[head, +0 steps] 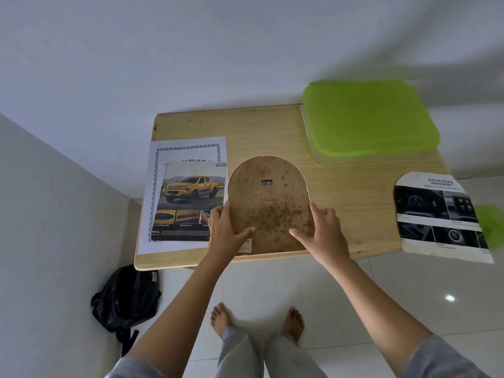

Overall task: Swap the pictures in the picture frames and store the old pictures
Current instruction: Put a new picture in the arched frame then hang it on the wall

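Frame: The arched frame (pixel 268 203) lies face down at the front edge of the wooden table (pixel 354 192). Its stained brown backing faces up, with a small metal hanger (pixel 266 182) near the top of the arch.
Left hand: Your left hand (pixel 226 230) clasps the frame's left side, thumb laid across the backing and fingers curled at the rim.
Right hand: Your right hand (pixel 321 230) clasps the right side the same way, thumb stretched over the backing.
Left of the frame: A yellow-truck print (pixel 188 200) lies on top of a bordered white sheet (pixel 188 148). The print's right edge is just beside the frame.
Right edge: An arch-cut print (pixel 436 214) of car interiors overhangs the table's right side, well apart from the frame.
Back right: A clear box with a green lid (pixel 368 118) sits at the far corner.
Floor: A black backpack (pixel 125 296) slumps beside the table's near-left corner, and your bare feet stand on pale tiles.
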A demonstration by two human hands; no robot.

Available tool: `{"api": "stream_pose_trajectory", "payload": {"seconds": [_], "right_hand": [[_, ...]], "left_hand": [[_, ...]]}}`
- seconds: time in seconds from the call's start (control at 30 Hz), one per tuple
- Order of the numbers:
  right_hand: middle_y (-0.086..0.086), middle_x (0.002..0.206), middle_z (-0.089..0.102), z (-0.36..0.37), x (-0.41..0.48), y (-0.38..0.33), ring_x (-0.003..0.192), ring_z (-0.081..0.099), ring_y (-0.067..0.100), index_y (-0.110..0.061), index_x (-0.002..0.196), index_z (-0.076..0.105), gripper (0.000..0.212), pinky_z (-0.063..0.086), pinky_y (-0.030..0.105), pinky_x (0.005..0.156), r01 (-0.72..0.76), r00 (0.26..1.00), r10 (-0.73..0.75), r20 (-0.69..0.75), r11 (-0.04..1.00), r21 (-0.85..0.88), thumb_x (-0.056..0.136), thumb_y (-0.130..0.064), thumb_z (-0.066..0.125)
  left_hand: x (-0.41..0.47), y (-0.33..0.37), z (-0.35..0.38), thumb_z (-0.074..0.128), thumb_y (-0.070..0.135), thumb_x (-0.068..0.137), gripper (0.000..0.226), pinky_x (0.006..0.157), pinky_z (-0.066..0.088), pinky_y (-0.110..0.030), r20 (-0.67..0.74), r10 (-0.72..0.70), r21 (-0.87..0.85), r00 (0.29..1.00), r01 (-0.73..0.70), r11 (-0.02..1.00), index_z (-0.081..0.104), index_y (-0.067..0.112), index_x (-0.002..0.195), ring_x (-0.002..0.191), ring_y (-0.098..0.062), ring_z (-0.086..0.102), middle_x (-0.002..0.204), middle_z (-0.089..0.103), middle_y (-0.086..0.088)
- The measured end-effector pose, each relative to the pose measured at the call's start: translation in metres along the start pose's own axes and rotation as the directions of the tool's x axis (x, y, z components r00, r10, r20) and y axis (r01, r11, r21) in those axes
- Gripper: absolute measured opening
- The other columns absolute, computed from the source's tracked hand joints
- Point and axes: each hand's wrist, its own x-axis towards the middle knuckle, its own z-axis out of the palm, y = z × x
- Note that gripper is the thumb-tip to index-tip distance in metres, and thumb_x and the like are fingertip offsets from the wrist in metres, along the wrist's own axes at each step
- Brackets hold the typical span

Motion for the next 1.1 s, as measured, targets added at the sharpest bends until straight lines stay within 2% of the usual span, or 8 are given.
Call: {"api": "stream_pose_trajectory", "payload": {"seconds": [0.13, 0.23, 0.33, 0.43, 0.57, 0.77, 0.93, 1.1], "right_hand": [[0.010, 0.136, 0.037, -0.003, 0.018, -0.013, 0.124, 0.039, 0.025, -0.013, 0.141, 0.031, 0.061, 0.044, 0.035, 0.091, 0.094, 0.988, -0.092, -0.124, 0.996, 0.011, 0.089, -0.038, 0.054], [0.012, 0.149, 0.026, 0.006, 0.035, -0.026, 0.139, 0.023, 0.024, -0.006, 0.143, 0.025, 0.057, 0.025, 0.031, 0.111, 0.180, 0.979, -0.171, -0.109, 0.981, 0.073, 0.095, -0.029, 0.046], [0.013, 0.154, 0.016, 0.020, 0.046, -0.034, 0.143, 0.011, 0.023, -0.004, 0.145, 0.019, 0.060, 0.012, 0.032, 0.117, 0.245, 0.969, -0.243, -0.046, 0.969, 0.042, 0.096, -0.038, 0.032], [0.019, 0.151, 0.022, 0.038, 0.051, -0.032, 0.142, 0.016, 0.029, 0.000, 0.142, 0.028, 0.072, 0.010, 0.037, 0.117, 0.253, 0.966, -0.256, -0.036, 0.965, -0.069, 0.095, -0.052, 0.011], [0.020, 0.149, 0.027, 0.046, 0.048, -0.031, 0.140, 0.024, 0.029, 0.000, 0.140, 0.032, 0.066, 0.014, 0.038, 0.113, 0.235, 0.969, -0.243, -0.036, 0.960, -0.153, 0.097, -0.046, 0.012], [0.018, 0.152, 0.020, 0.049, 0.049, -0.031, 0.142, 0.017, 0.027, -0.002, 0.143, 0.025, 0.063, 0.013, 0.038, 0.113, 0.225, 0.970, -0.239, -0.048, 0.953, -0.202, 0.096, -0.043, 0.019], [0.018, 0.151, 0.025, 0.049, 0.051, -0.033, 0.141, 0.021, 0.027, -0.003, 0.142, 0.029, 0.062, 0.013, 0.037, 0.113, 0.207, 0.974, -0.221, -0.051, 0.956, -0.207, 0.094, -0.041, 0.025], [0.015, 0.145, 0.037, 0.032, 0.057, -0.038, 0.135, 0.035, 0.029, -0.006, 0.136, 0.041, 0.058, 0.029, 0.038, 0.110, 0.210, 0.971, -0.223, -0.082, 0.967, -0.143, 0.090, -0.038, 0.025]], "left_hand": [[0.014, 0.014, 0.003, 0.051, 0.039, 0.092, 0.065, 0.108, 0.032, -0.044, -0.048, 0.130, 0.200, 0.990, -0.118, 0.973, 0.023, 0.013, 0.144, 0.135, -0.025, 0.022, 0.145, 0.025, -0.007], [0.030, 0.019, 0.011, 0.034, 0.043, 0.097, 0.062, 0.116, 0.011, -0.039, 0.002, 0.226, 0.349, 0.974, -0.212, 0.913, 0.015, 0.012, 0.148, 0.144, -0.023, 0.006, 0.155, 0.014, -0.007], [0.045, 0.014, 0.020, 0.009, 0.053, 0.093, 0.068, 0.115, -0.009, -0.032, 0.077, 0.317, 0.460, 0.945, -0.316, 0.830, 0.003, 0.013, 0.148, 0.143, -0.017, -0.012, 0.157, 0.000, -0.008], [0.053, 0.006, 0.026, -0.005, 0.060, 0.088, 0.075, 0.114, -0.010, -0.030, 0.129, 0.356, 0.518, 0.925, -0.369, 0.771, -0.001, 0.013, 0.146, 0.141, -0.017, -0.012, 0.157, -0.001, -0.008], [0.054, 0.003, 0.029, 0.006, 0.055, 0.094, 0.070, 0.117, -0.002, -0.030, 0.131, 0.340, 0.553, 0.931, -0.353, 0.755, 0.014, 0.009, 0.147, 0.143, -0.020, 0.006, 0.155, 0.012, -0.012], [0.053, 0.004, 0.029, 0.017, 0.049, 0.096, 0.066, 0.116, 0.001, -0.031, 0.129, 0.325, 0.570, 0.937, -0.338, 0.749, 0.018, 0.009, 0.147, 0.143, -0.018, 0.005, 0.155, 0.015, -0.012], [0.054, 0.004, 0.028, 0.020, 0.048, 0.095, 0.065, 0.116, 0.001, -0.031, 0.122, 0.323, 0.583, 0.938, -0.331, 0.742, 0.019, 0.009, 0.146, 0.143, -0.019, 0.008, 0.155, 0.017, -0.012], [0.057, 0.015, 0.024, 0.015, 0.052, 0.090, 0.069, 0.115, 0.011, -0.036, 0.081, 0.318, 0.563, 0.944, -0.307, 0.767, 0.025, 0.013, 0.146, 0.143, -0.023, 0.019, 0.154, 0.021, -0.009]]}}
